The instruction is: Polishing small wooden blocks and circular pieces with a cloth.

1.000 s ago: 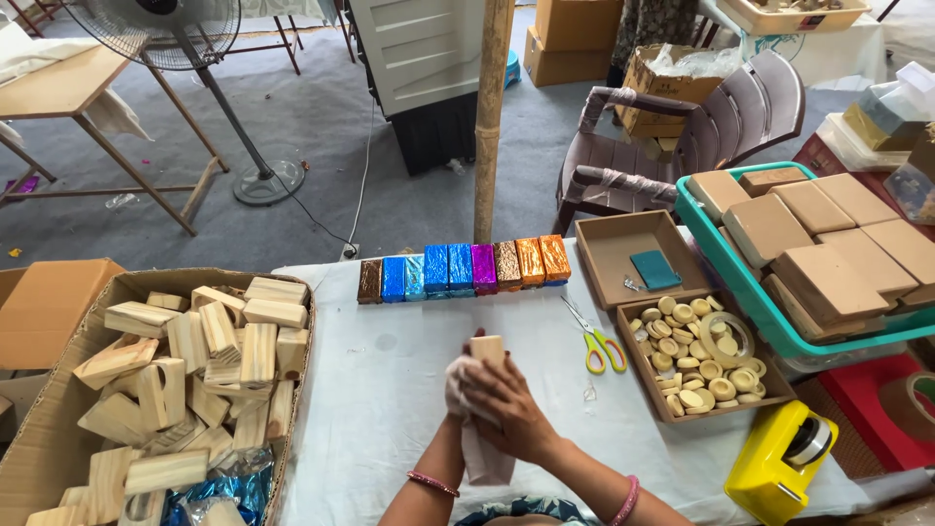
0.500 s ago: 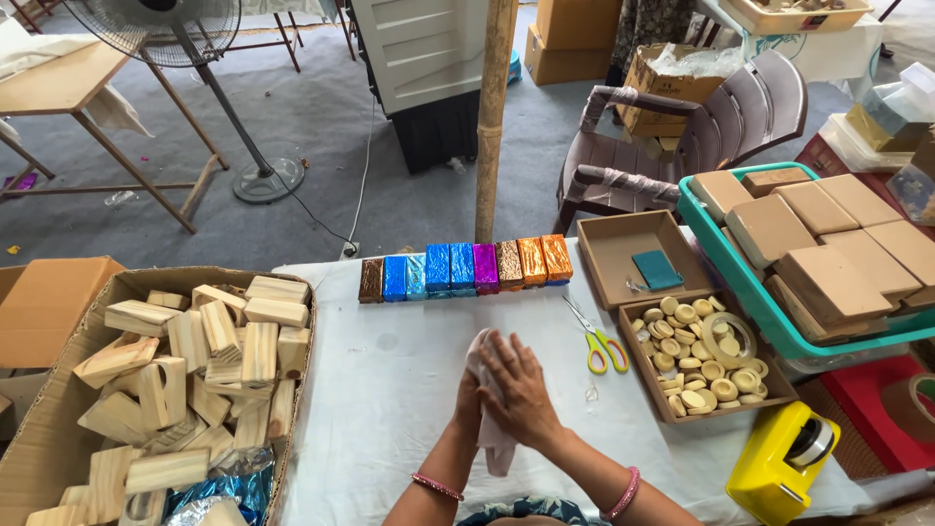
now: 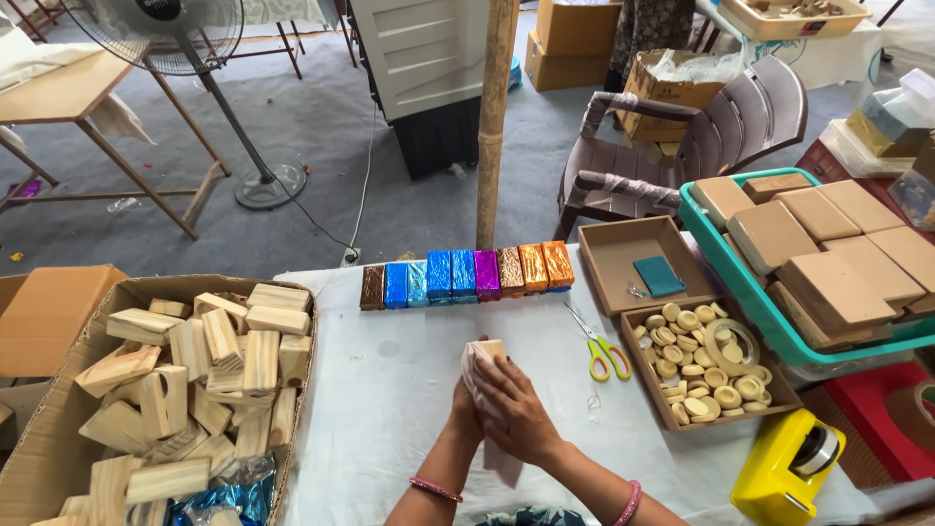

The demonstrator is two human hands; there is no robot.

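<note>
Both my hands meet over the white table (image 3: 390, 390), low in the middle of the head view. My right hand (image 3: 516, 404) lies over a small wooden block (image 3: 490, 348) wrapped in a pale pink cloth (image 3: 502, 458). Behind the right one, my left hand (image 3: 466, 411) grips the same block and cloth. Only the block's top end shows above my fingers. The cloth hangs down between my wrists. A row of shiny foil-wrapped blocks (image 3: 467, 275) in brown, blue, purple and orange stands at the table's far edge.
A cardboard box of bare wooden blocks (image 3: 185, 380) sits at the left. Yellow-handled scissors (image 3: 599, 349), a tray of round wooden discs (image 3: 706, 370), an open box with a teal pad (image 3: 659, 277), a yellow tape dispenser (image 3: 789, 468) and a green crate of brown blocks (image 3: 828, 263) lie right. A bamboo pole (image 3: 494, 117) rises behind.
My hands have turned the cloth-wrapped block between them. The block's top end, hidden half a second ago, shows above my fingers again.
</note>
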